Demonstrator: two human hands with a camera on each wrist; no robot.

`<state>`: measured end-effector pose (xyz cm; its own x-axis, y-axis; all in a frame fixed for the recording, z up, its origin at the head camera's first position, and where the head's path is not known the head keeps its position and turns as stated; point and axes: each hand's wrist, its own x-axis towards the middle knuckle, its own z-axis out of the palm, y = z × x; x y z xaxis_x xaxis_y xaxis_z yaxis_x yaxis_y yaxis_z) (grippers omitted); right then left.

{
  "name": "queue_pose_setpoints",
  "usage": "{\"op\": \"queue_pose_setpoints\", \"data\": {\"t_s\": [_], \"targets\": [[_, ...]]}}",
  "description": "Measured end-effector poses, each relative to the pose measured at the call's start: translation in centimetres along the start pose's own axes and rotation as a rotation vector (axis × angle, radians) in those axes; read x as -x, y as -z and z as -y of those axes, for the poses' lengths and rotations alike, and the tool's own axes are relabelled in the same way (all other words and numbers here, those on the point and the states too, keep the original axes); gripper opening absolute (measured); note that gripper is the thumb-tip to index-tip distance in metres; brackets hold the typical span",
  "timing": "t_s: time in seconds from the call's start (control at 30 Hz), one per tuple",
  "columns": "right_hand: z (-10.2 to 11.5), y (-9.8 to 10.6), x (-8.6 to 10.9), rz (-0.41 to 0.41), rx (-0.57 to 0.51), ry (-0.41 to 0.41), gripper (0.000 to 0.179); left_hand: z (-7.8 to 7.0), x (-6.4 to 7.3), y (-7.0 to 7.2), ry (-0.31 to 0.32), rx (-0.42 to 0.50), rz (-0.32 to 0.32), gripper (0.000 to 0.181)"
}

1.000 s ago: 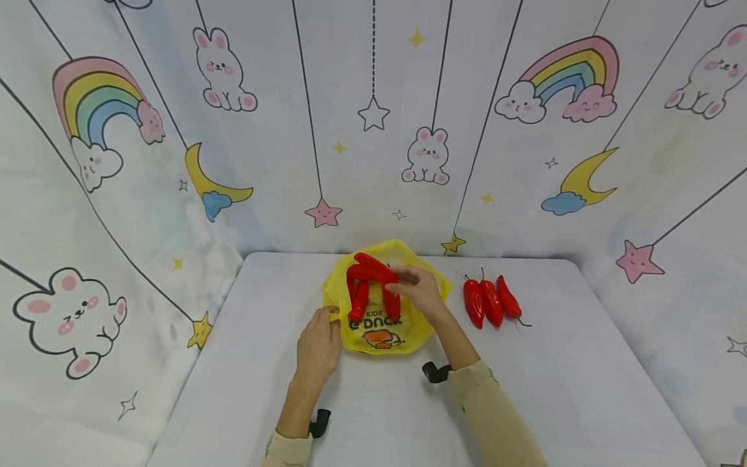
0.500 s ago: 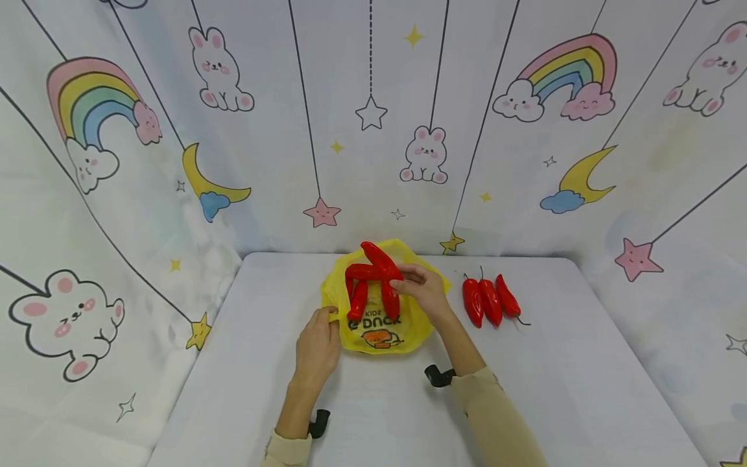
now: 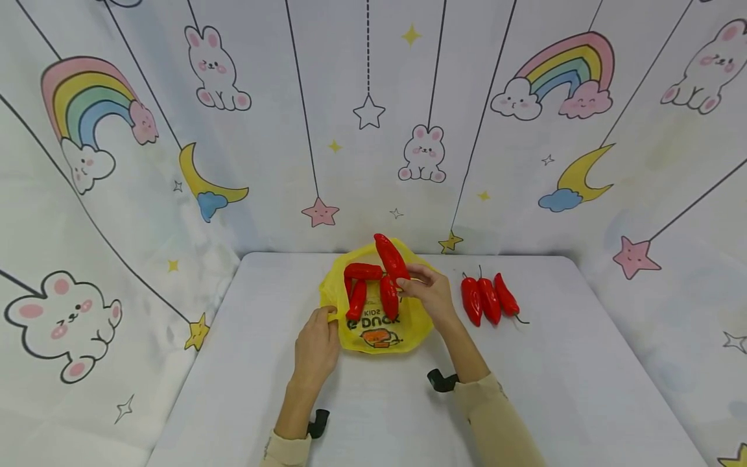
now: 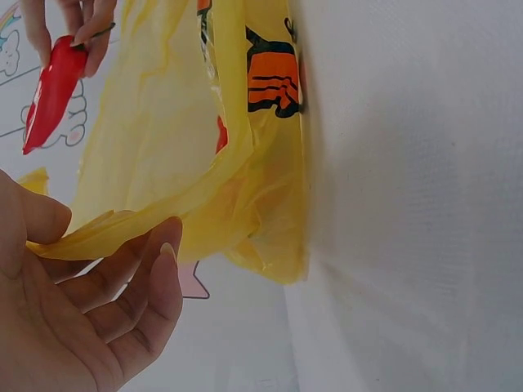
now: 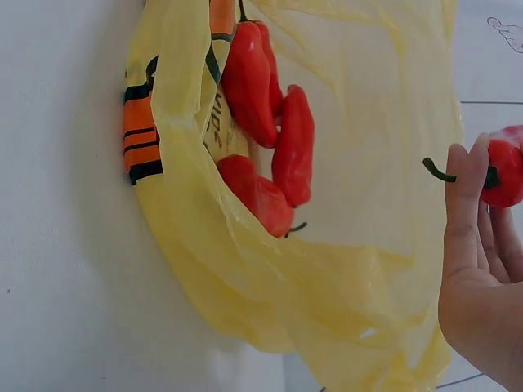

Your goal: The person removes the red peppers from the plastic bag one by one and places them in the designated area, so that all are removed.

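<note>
A yellow plastic bag [image 3: 413,334] with a duck print lies with its mouth spread on the white table. My left hand [image 3: 317,344] pinches the bag's rim at its left side; the left wrist view shows the rim between thumb and fingers. Above the bag, my right hand [image 3: 436,298] holds a red chili pepper [image 3: 390,254] by its stem end, the tip pointing up and away. The green stem of that pepper [image 5: 508,173] pokes out past the fingers in the right wrist view. Several other red peppers [image 5: 292,147] lie inside the bag.
Three red peppers [image 3: 489,301] with dark stems lie side by side on the table [image 3: 572,376], right of the bag. A white cloth backdrop [image 3: 280,130] with rabbits, rainbows and stars rises behind the table. A black device [image 3: 443,381] sits at the right wrist.
The held pepper has swung from a slanting, leftward pose to a more upright one, as my right hand shifted slightly right. My left hand keeps its grip on the bag.
</note>
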<state>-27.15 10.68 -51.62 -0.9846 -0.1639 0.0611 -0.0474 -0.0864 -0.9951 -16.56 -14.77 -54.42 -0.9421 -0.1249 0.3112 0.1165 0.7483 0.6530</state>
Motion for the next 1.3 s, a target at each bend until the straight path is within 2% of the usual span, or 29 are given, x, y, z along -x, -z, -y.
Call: {"op": "queue_pose_setpoints", "data": {"t_s": [0.23, 0.4, 0.73, 0.97, 1.17, 1.3], "targets": [[0.1, 0.4, 0.5, -0.010, -0.030, 0.016, 0.047, -0.1, 0.0, -0.1, -0.001, -0.003, 0.000, 0.027], [-0.2, 0.9, 0.6, -0.038, -0.012, 0.013, 0.047, -0.2, 0.0, -0.1, -0.006, -0.006, -0.001, 0.027], [0.1, 2.0, 1.1, -0.129, 0.011, -0.054, 0.051, -0.2, 0.0, -0.1, -0.003, -0.012, 0.010, 0.027], [0.7, 2.8, 1.8, -0.153, -0.010, -0.052, 0.053, -0.3, 0.0, -0.1, 0.015, -0.016, 0.028, 0.028], [-0.1, 3.8, 1.5, -0.164, -0.015, -0.031, 0.055, 0.1, -0.1, -0.1, 0.017, -0.014, 0.017, 0.028], [-0.2, 4.3, 1.6, -0.179, -0.032, -0.047, 0.054, 0.2, -0.1, -0.1, 0.012, -0.008, 0.011, 0.028]]}}
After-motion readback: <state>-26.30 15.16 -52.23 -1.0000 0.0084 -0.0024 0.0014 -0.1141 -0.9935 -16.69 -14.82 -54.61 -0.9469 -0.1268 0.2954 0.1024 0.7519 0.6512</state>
